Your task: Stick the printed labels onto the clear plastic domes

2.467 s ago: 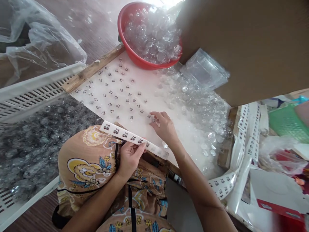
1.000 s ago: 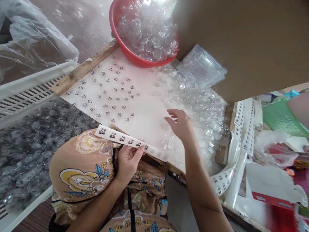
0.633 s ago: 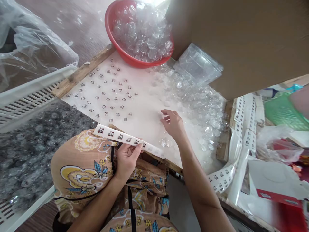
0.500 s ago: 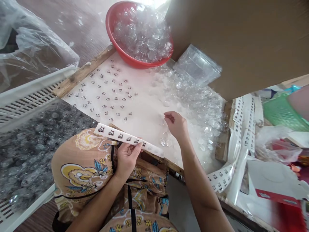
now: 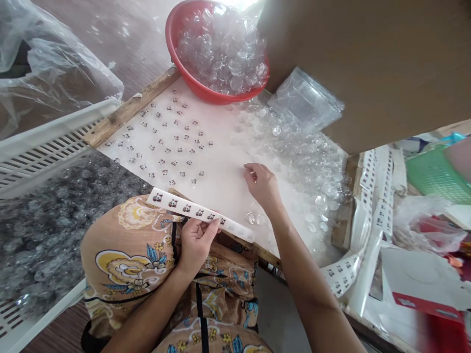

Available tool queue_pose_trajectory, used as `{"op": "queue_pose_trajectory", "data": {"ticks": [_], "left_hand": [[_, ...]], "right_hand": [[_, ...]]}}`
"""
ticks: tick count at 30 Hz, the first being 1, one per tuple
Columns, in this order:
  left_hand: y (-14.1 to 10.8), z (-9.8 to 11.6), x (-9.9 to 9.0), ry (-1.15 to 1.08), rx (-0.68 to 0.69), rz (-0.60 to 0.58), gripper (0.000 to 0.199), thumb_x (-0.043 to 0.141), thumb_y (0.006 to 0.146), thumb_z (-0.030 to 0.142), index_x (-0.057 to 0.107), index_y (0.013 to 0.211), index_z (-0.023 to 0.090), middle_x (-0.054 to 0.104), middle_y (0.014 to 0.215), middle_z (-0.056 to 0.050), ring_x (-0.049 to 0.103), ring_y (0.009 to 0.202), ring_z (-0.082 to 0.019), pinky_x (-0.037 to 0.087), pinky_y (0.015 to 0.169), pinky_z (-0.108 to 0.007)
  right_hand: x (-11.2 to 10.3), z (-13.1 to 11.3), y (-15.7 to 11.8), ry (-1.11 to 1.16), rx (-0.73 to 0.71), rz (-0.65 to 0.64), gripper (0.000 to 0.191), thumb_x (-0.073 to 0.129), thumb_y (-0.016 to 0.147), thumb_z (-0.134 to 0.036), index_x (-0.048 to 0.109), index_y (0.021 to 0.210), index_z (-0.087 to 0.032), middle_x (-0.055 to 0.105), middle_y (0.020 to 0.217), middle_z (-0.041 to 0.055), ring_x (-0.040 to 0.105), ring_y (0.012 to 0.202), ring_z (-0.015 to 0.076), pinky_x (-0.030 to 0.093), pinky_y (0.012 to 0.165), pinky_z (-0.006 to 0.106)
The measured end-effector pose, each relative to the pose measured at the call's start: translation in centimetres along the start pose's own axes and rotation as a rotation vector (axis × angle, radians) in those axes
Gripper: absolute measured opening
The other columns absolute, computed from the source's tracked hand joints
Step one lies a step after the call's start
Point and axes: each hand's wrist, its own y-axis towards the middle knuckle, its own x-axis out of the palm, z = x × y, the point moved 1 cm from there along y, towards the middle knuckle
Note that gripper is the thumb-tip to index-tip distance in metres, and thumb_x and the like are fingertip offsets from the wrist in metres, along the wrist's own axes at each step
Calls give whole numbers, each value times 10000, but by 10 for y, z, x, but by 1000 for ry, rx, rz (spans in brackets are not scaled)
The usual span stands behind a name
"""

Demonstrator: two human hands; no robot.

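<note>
My left hand (image 5: pixel 196 245) pinches a white strip of panda stickers (image 5: pixel 172 202) between thumb and fingers, above my knee. The strip's right end has blank spots. Over the pale work board (image 5: pixel 221 164), my right hand (image 5: pixel 263 189) is closed with thumb and fingertips together. Whatever it pinches, if anything, is too small to make out. Many panda prints (image 5: pixel 167 150) are spread across the board's left half. Clear domed discs (image 5: pixel 312 159) lie heaped on its right side, with a few loose ones (image 5: pixel 253 218) just below my right hand.
A red basin (image 5: pixel 206 92) full of clear pieces stands at the board's far edge, beside a clear plastic bag (image 5: pixel 308 103). On the left is a white slatted crate (image 5: pixel 55 142) of small clear pieces. More sticker strips (image 5: pixel 384 196) hang right of the wooden edge.
My right hand has shifted a little left and away from me over the board, its fingers still together. My left hand and the strip stay about where they were.
</note>
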Motion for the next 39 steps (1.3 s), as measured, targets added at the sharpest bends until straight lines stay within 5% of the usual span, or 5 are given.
{"op": "queue_pose_trajectory", "data": {"ticks": [8,19,28,34,39], "left_hand": [[0,-1,-1,5,-1,-5,133,750,794,234,764,904,161,759,798,-33,699,682,-129,601,625,-204],[0,1,0,7,-6,6,156,769,770,267,765,880,156,760,785,-34,697,664,-130,602,612,-208],[1,3,1,36,-29,23,240,790,737,345,760,862,142,756,796,-50,699,666,-152,614,604,-244],[1,4,2,34,-35,24,232,790,732,339,760,853,143,756,787,-51,695,654,-150,613,597,-243],[1,3,2,38,-26,19,219,786,741,327,762,860,144,755,785,-49,690,649,-143,612,600,-238]], "right_hand": [[4,-20,1,195,147,-285,191,598,808,-268,663,979,-212,696,816,17,642,702,160,501,701,306],[-20,0,-1,-35,167,-81,332,610,833,-347,659,1133,-216,613,1121,91,597,637,137,508,782,394],[-20,20,-28,-40,80,-120,186,634,806,-304,676,968,-224,619,984,71,616,802,198,523,731,380],[-37,30,-34,-114,156,-97,399,727,732,-372,654,1105,-248,609,1086,101,603,960,278,509,774,441],[-33,32,-37,-69,167,-163,253,661,747,-254,671,994,-204,605,996,78,624,853,216,524,783,414]]}}
